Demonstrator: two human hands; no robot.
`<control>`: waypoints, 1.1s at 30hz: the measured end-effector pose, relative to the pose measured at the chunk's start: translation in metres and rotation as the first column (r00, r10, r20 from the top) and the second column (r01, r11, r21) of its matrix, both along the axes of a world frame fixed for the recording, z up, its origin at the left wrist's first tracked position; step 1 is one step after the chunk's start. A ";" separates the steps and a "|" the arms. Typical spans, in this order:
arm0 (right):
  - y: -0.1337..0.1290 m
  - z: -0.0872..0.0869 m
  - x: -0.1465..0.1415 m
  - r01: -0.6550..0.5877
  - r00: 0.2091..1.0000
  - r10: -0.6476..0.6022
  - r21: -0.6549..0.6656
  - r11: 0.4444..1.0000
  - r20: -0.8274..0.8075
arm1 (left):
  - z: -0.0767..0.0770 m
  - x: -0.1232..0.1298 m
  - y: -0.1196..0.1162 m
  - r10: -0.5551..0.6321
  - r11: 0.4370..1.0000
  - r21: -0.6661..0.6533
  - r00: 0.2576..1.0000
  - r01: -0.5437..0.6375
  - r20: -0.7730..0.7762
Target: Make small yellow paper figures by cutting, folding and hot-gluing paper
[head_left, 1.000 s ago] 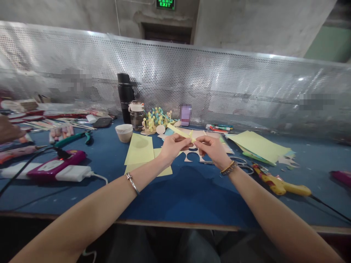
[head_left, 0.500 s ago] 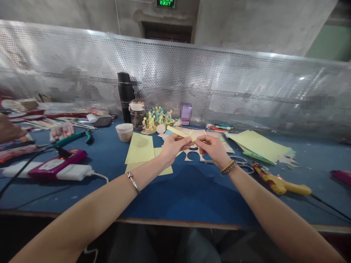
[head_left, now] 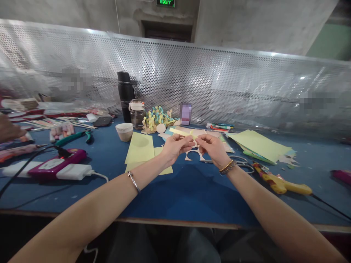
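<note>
My left hand (head_left: 177, 146) and my right hand (head_left: 212, 148) meet over the blue table, pinching a narrow pale yellow paper strip (head_left: 182, 132) between their fingertips. Its far end sticks out above my left fingers, and the part inside my fingers is hidden. Below my hands lies a cut-out pale pink paper shape (head_left: 193, 156) with curved notches. Two pale yellow paper sheets (head_left: 139, 148) lie left of my left hand. A pair of scissors (head_left: 241, 163) lies under and right of my right wrist.
A yellow glue gun (head_left: 279, 185) lies to the right, near a stack of coloured paper (head_left: 259, 145). A black flask (head_left: 124, 96), glass jar (head_left: 137, 115), cup (head_left: 124, 132) and paper figure (head_left: 156, 118) stand behind. Another person's hand (head_left: 8, 128) shows at the left edge.
My hands have drawn slightly closer and lower. The yellow strip now lies flatter, with less of it showing beyond my fingers.
</note>
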State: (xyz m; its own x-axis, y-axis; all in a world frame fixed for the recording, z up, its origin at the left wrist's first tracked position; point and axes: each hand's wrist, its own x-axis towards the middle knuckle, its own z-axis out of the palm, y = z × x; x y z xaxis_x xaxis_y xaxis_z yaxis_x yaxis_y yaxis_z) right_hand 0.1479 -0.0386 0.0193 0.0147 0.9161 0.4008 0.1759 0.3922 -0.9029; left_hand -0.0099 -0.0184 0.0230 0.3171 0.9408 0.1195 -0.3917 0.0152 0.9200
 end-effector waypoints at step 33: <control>-0.001 0.000 0.000 -0.021 0.999 0.021 0.013 1.000 -0.046 | -0.004 0.001 -0.001 -0.010 0.988 0.152 0.995 0.024 -0.094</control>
